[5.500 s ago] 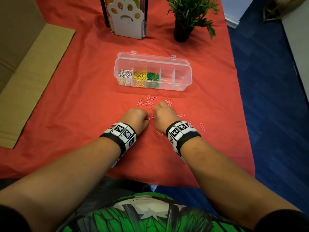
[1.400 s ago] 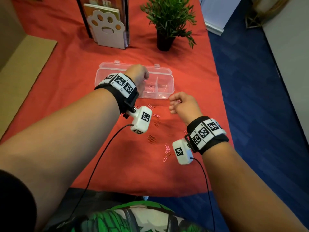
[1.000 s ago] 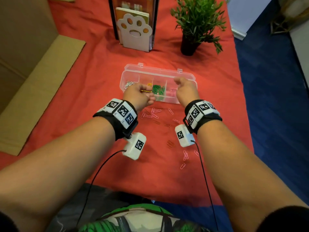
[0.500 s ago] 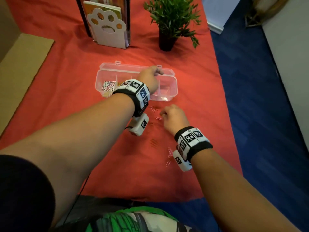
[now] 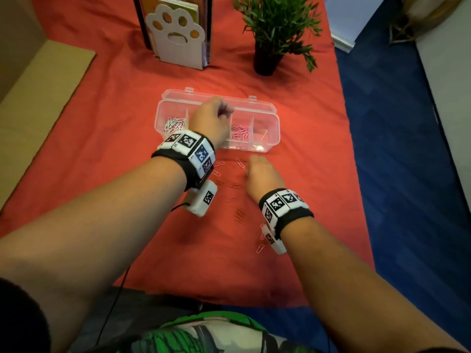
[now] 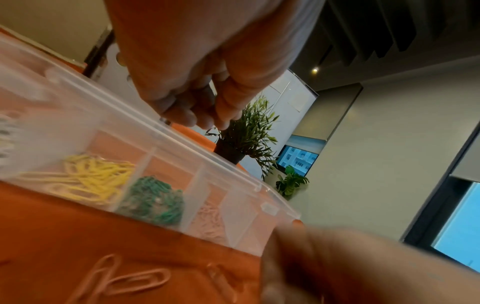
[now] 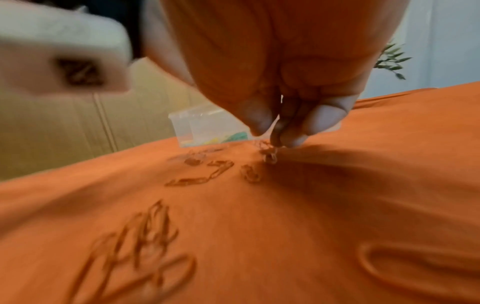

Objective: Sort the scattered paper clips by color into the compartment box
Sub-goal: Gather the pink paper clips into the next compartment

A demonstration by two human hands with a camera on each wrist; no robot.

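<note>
The clear compartment box (image 5: pixel 275 123) lies open on the red cloth, with white clips (image 5: pixel 173 123) at its left end and pink clips (image 5: pixel 240 131) further right. The left wrist view shows yellow clips (image 6: pixel 96 172), green clips (image 6: pixel 153 199) and pink clips (image 6: pixel 210 222) in neighbouring compartments. My left hand (image 5: pixel 211 118) hovers over the box's middle with fingertips (image 6: pixel 189 117) bunched against the thumb; I see nothing between them. In front of the box, my right hand (image 5: pixel 260 171) reaches down to the cloth and pinches a pink clip (image 7: pixel 269 153). Pink clips (image 5: pixel 239 163) and red clips (image 5: pixel 239 215) lie scattered around it.
A paw-shaped book stand (image 5: pixel 175 34) and a potted plant (image 5: pixel 270 47) stand behind the box. Cardboard (image 5: pixel 38 85) lies at the left. The cloth's right edge (image 5: pixel 356 200) drops to blue carpet. More pink clips (image 5: pixel 260 248) lie by my right wrist.
Since a second ago my right hand has come back from the box to the clips on the cloth. My left hand has moved from the box's front to above its middle.
</note>
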